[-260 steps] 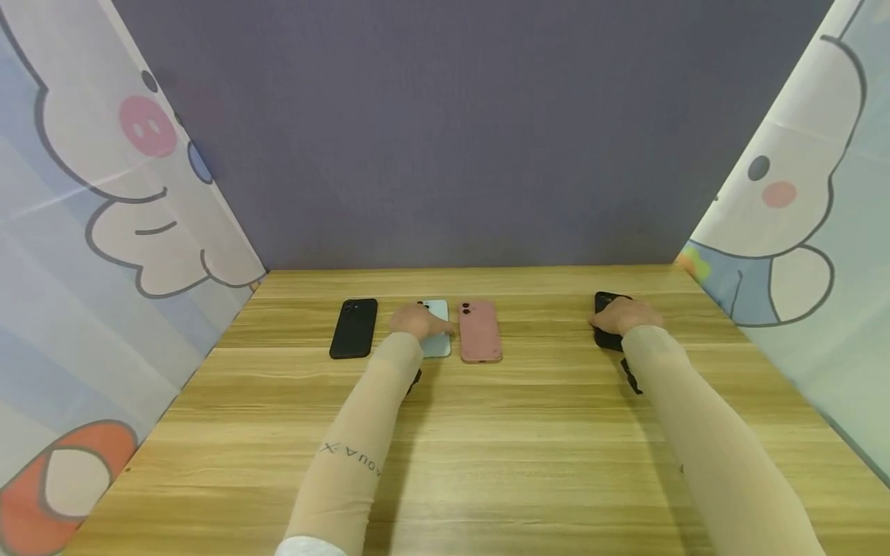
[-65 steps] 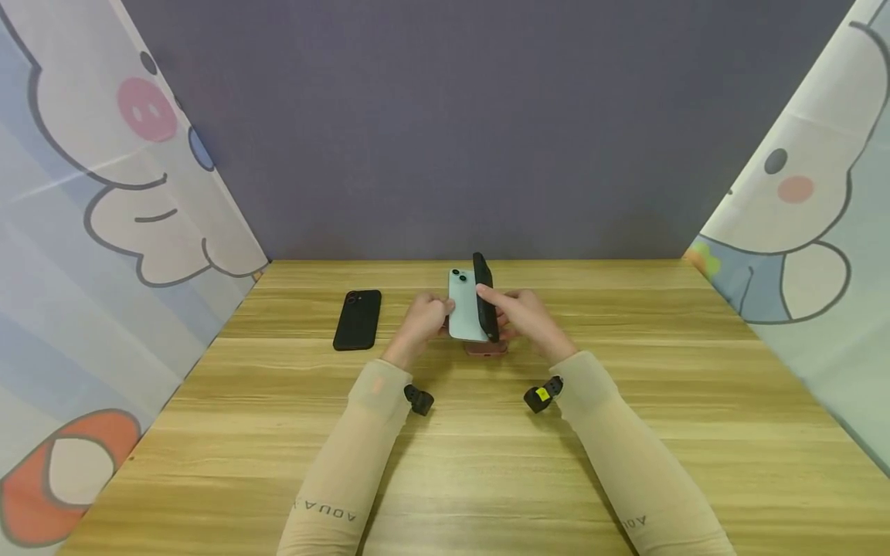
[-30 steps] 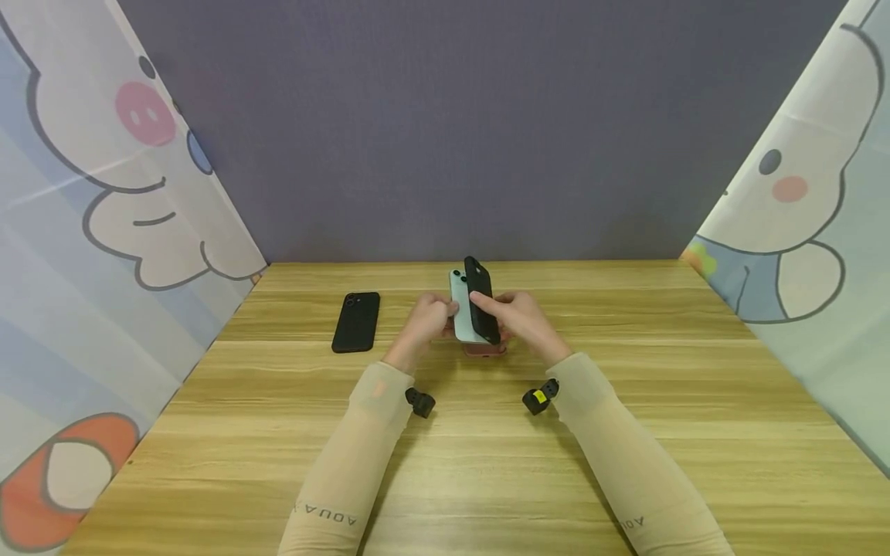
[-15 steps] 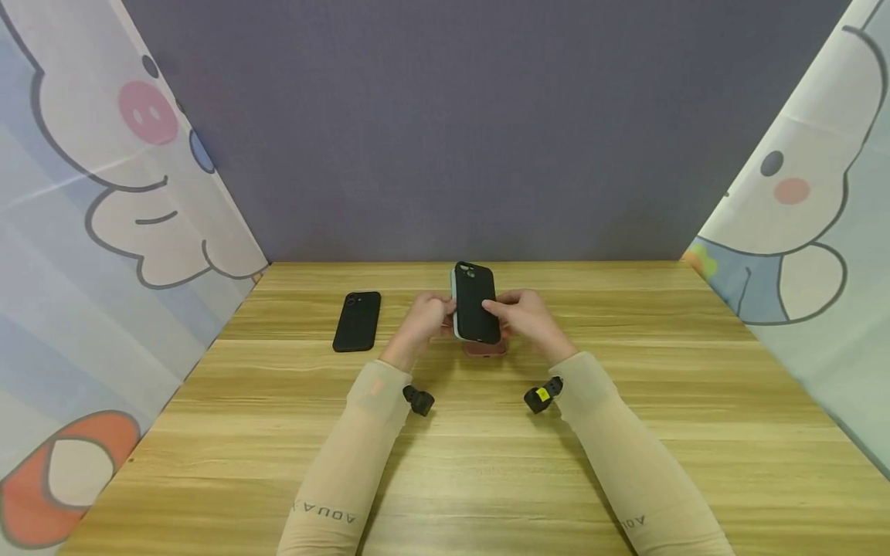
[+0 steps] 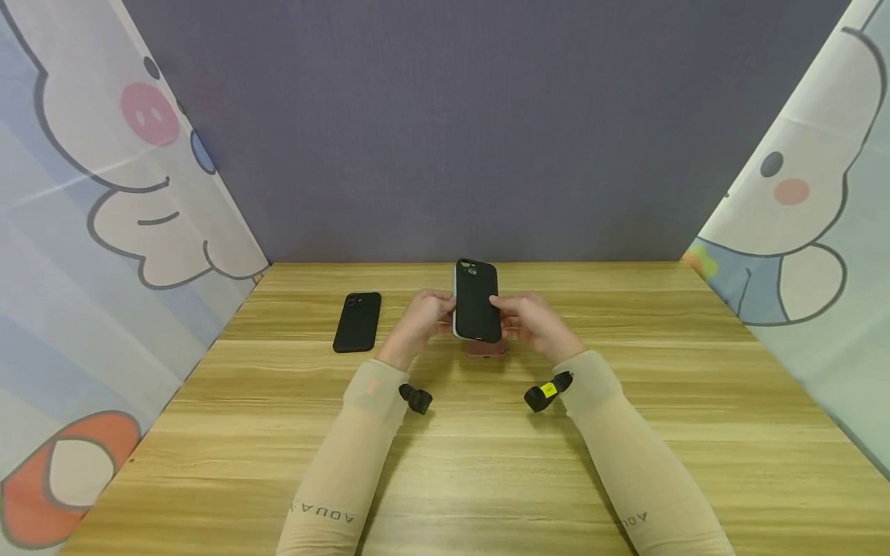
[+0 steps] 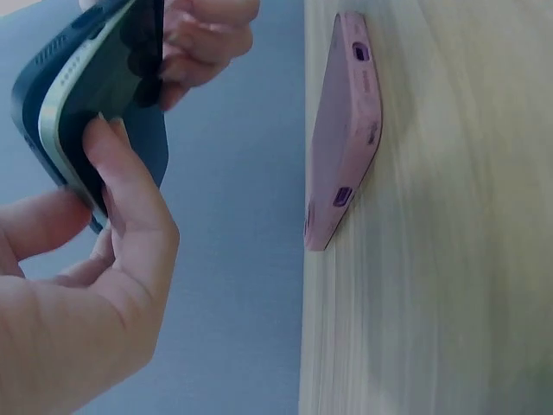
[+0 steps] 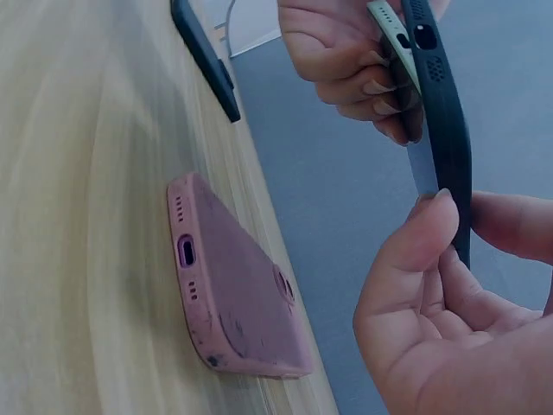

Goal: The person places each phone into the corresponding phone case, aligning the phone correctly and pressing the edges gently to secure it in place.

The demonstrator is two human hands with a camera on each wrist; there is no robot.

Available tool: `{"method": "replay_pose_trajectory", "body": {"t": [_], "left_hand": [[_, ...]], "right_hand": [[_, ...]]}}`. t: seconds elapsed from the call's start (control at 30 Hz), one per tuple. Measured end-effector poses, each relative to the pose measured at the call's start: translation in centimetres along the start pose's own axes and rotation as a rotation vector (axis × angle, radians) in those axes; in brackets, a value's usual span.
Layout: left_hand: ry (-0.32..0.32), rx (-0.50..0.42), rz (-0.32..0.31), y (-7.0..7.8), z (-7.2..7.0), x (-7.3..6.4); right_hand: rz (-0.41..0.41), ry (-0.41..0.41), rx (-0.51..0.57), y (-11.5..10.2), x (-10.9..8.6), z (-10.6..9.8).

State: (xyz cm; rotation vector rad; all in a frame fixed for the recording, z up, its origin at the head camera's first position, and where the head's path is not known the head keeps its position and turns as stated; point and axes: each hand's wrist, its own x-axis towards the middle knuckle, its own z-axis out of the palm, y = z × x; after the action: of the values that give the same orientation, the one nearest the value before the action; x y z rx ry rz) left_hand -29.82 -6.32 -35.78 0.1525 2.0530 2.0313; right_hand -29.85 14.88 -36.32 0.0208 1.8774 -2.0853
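Note:
In the head view a black phone case [image 5: 477,301] is held up over the back of a pale mint phone [image 5: 455,324], whose left edge shows outside it. My left hand [image 5: 420,320] pinches the mint phone along that edge. On the other side my right hand [image 5: 531,320] grips the case between thumb and fingers. The left wrist view shows the phone's port end [image 6: 65,86] standing out from the case [image 6: 30,91]. From the right wrist, case [image 7: 445,112] and phone [image 7: 390,26] lie at a slight angle to each other.
Below the hands, a pink phone-shaped item [image 7: 246,285] lies on the wooden table [image 5: 459,479], partly hidden in the head view. A black phone-shaped item [image 5: 358,323] rests to the left. A grey panel [image 5: 445,131] rises behind the table, with cartoon-print cloth [image 5: 139,232] at the sides.
Both hands earlier reached to separate spots, then brought the mint phone and black case together above the pink item. The case has swung from edge-on to lying over the phone's back.

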Motion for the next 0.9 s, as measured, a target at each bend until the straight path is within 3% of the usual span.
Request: {"method": "replay_pose_trajectory", "body": {"t": [0.37,0.9], "left_hand": [[-0.057,-0.008,-0.025,0.30,-0.71,-0.04],[-0.066,-0.006,-0.007,0.09,-0.52,0.06]], "right_hand": [[0.008,-0.026,0.009,-0.26,-0.38,0.11],[-0.005,-0.024,-0.074,-0.33,-0.54,0.16]]}}
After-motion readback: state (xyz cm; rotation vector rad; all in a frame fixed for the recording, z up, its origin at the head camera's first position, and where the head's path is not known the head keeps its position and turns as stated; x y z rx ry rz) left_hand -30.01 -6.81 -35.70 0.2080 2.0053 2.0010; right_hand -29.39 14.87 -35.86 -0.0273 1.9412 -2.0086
